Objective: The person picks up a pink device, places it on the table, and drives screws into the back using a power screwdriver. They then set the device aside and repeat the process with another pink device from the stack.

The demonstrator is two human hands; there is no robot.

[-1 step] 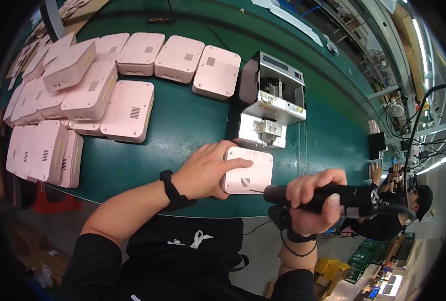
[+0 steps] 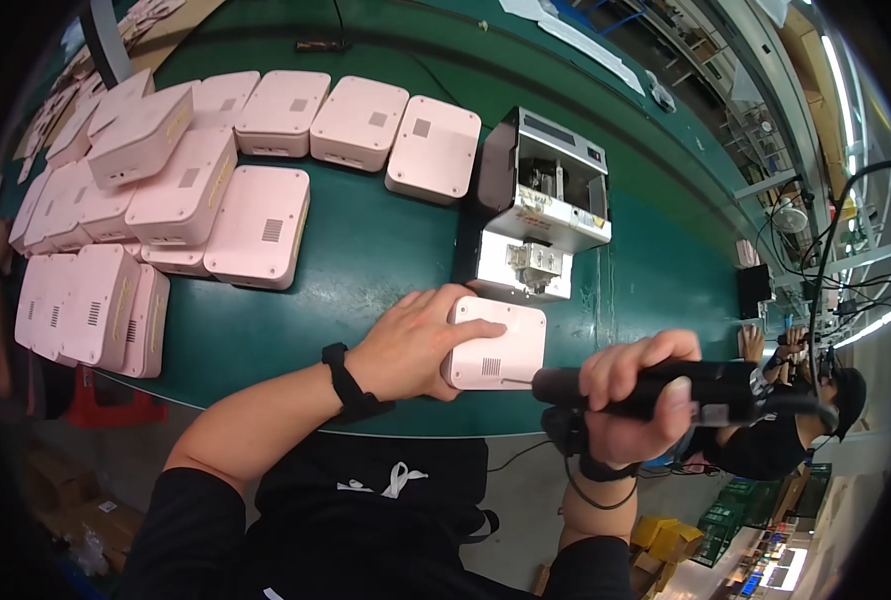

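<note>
A pale pink plastic box lies on the green table, its vented face with corner screw holes turned up. My left hand grips it from the left, index finger stretched across its top. In a closed fist my right hand holds a black corded electric screwdriver. The screwdriver lies nearly level in the picture, and its thin bit extends over the box's near edge. I cannot tell whether the bit tip touches the box. Just beyond the box stands a black-and-silver screw feeder.
Several matching pink boxes are piled at the left, and more line the back of the table. A dark-handled tool lies at the far side. At the right a co-worker sits near a black box.
My right hand and the screwdriver have shifted slightly to the right. The whole view has moved a little; my left hand stays on the pink box.
</note>
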